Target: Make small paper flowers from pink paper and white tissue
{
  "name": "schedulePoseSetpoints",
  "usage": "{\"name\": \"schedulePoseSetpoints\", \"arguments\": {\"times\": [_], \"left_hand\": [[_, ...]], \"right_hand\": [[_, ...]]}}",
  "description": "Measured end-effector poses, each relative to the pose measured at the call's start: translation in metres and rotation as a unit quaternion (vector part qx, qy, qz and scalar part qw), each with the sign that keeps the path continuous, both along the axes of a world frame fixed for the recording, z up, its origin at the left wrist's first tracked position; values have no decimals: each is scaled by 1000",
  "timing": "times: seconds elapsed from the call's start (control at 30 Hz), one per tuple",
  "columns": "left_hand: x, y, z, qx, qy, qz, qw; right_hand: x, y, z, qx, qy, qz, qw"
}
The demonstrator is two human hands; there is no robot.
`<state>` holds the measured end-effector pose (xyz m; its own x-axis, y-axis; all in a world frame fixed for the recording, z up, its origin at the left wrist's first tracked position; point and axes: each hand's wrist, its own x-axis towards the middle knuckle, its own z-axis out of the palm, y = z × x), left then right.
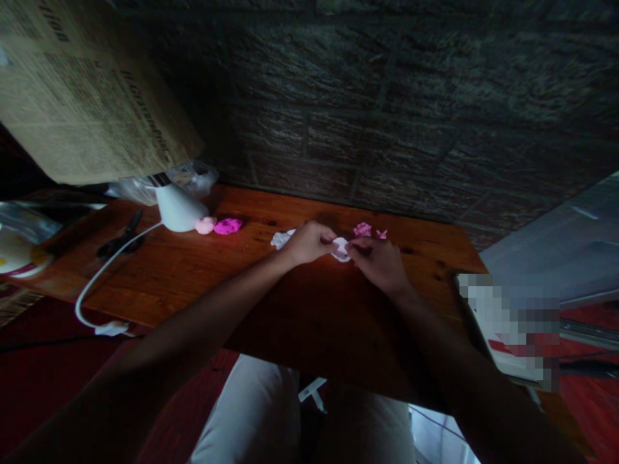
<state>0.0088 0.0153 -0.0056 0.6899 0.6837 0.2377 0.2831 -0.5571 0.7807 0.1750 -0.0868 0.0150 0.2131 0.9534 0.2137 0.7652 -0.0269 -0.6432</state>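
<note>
A small flattened piece of white clay (pixel 341 250) is pinched between my two hands over the table. My left hand (pixel 312 243) grips its left edge with thumb and fingers, and my right hand (pixel 380 261) grips its right edge. Beside my left hand lies a crumpled white lump (pixel 280 240), partly hidden by that hand. Just behind my right hand are a bumpy pink clay piece (pixel 362 229) and a smaller pink clay piece (pixel 382 234). Farther left, a pale pink clay lump (pixel 206 225) touches a bright magenta clay lump (pixel 228 225).
A lamp with a white base (pixel 176 207) and newspaper-print shade (pixel 111 96) stands at left, its cord (pixel 104 264) crossing the wooden table (pixel 193 277). Dark scissors (pixel 123 238) lie near the cord. A blurred-out object (pixel 512 335) sits at the right edge. A brick wall (pixel 329 116) rises behind.
</note>
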Motion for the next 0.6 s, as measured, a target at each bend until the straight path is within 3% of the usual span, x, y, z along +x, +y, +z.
{"name": "schedulePoseSetpoints", "arguments": {"times": [0.27,0.5,0.6], "left_hand": [[5,-8,9,4,45,51,998],[5,-5,7,26,53,36,998],[-1,-1,6,-2,17,27,999]], "right_hand": [[0,0,-1,-20,8,-7,1000],[-1,0,-2,-25,-14,-18,999],[-1,0,-4,1,-23,-18,1000]]}}
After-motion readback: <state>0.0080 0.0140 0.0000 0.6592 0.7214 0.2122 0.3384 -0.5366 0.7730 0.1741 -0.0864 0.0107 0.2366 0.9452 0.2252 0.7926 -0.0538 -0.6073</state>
